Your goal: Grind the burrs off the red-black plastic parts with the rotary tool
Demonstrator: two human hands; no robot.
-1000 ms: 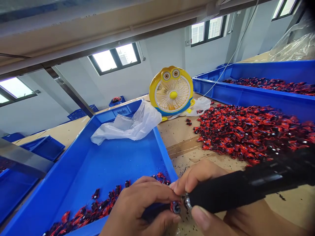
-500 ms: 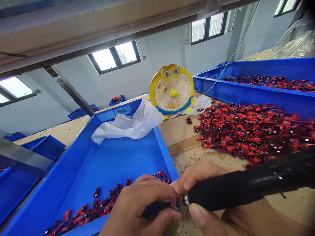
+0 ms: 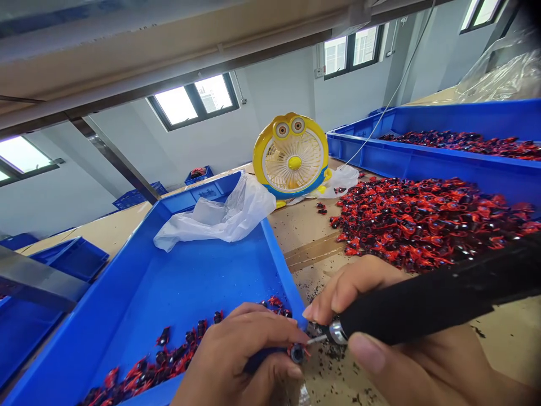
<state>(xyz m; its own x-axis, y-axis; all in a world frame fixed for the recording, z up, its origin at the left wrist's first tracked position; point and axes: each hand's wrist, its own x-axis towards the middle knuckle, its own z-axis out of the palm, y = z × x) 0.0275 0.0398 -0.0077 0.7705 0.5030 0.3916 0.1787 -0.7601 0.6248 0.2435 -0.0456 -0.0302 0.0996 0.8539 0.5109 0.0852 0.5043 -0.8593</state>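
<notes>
Two hands meet at six o'clock as the wearer looks. The left hand (image 3: 240,352) pinches one small red-and-black part (image 3: 297,353) between its fingers, seemingly to steady so slight a piece with its open end exposed. The right hand (image 3: 443,361) has its fingers pressed round one black-handled tool (image 3: 406,310), gripped low, likely for fine control; I can't tell whether its thin tip touches the part.

The near blue bin (image 3: 190,270) at eight o'clock and the heap (image 3: 431,220) at three flank the hands, probably for short reaches over the counter (image 3: 300,225). One yellow fan (image 3: 295,160) stands by twelve, facing the wearer, perhaps for air.

Counting on, I make it two large blue bins, the far blue bin (image 3: 406,158) being at two o'clock, and four windows; the heaped parts are too many to number.
</notes>
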